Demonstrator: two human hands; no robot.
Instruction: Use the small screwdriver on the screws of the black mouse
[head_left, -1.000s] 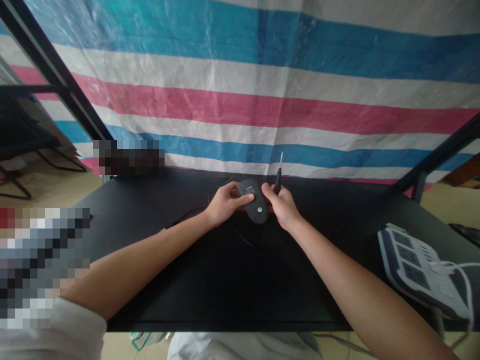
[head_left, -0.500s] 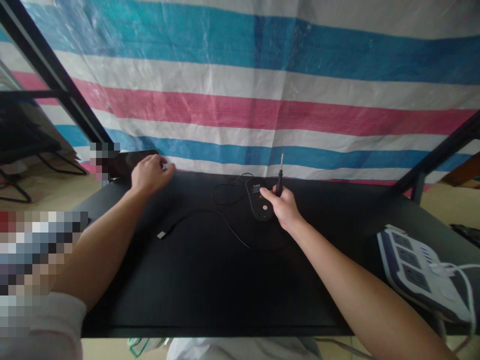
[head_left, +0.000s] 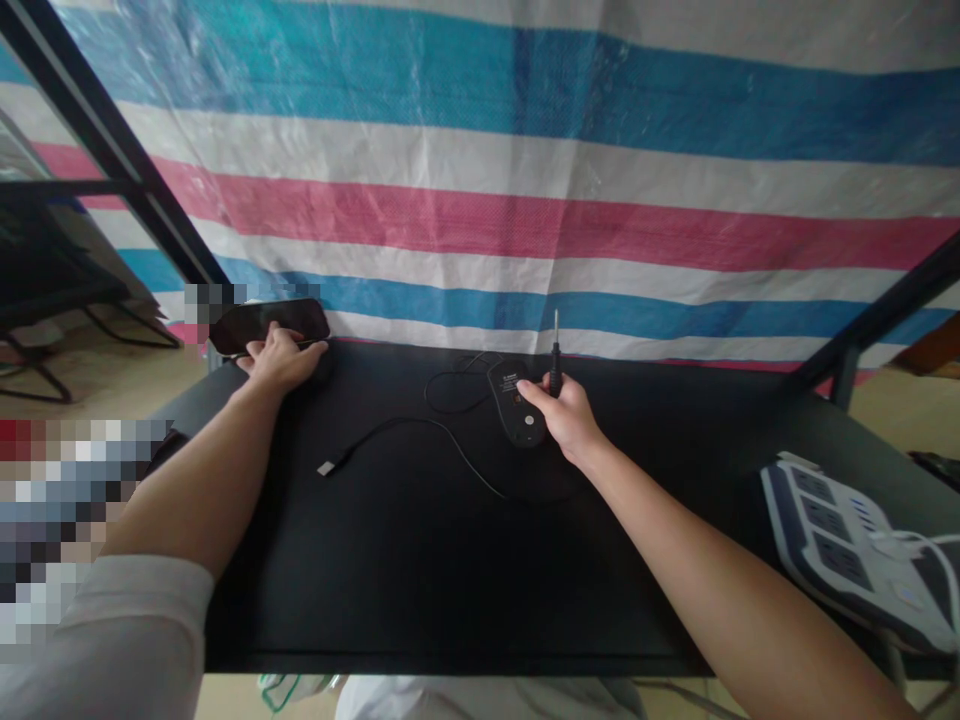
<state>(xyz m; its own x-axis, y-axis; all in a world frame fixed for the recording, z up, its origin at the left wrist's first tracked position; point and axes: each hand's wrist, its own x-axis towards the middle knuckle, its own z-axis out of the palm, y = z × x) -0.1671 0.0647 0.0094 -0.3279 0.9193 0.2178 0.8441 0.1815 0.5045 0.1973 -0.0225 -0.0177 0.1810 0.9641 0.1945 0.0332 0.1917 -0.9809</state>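
Head view shows the right hand (head_left: 568, 417) closed around the black handle of a screwdriver (head_left: 555, 352), whose thin shaft points straight up, while its forefinger reaches onto a black computer mouse (head_left: 514, 400). The mouse lies belly-up near the far middle of the black table (head_left: 450, 580). Its cable (head_left: 442, 440) loops left across the tabletop and ends in a USB plug (head_left: 325, 467). The left hand (head_left: 281, 362) rests palm-down at the far-left corner, fingers bent, touching the lower edge of a dark phone (head_left: 270, 322); whether it grips anything I cannot tell. 1 white power strip (head_left: 840, 545) sits at the right edge, and a striped tarp (head_left: 525, 220) hangs behind.
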